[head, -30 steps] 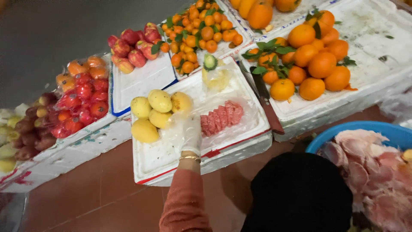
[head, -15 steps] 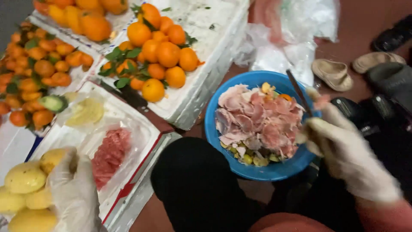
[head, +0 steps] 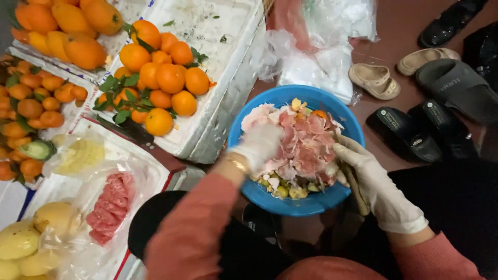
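Since the earlier frame, the gloved left hand (head: pixel 258 146) has left the white foam trays and come into the blue plastic bowl (head: pixel 259 194), fingers spread loosely on the heap of thin pink peel-like slices (head: pixel 303 142); the view now sits squarely over the bowl, held at the person's lap between the knees. Right hand (head: pixel 371 181), also in a translucent glove, is curled round a slim knife (head: pixel 354 187) at the bowl's right rim. Good practice, as judged here: press the pile lightly with flat fingers, keeping them off the blade. Slices look moist and limp; yellowish chunks (head: pixel 284 191) lie beneath. Glossy leafy oranges (head: pixel 158 78) fill a rough foam box (head: pixel 223 78) alongside.
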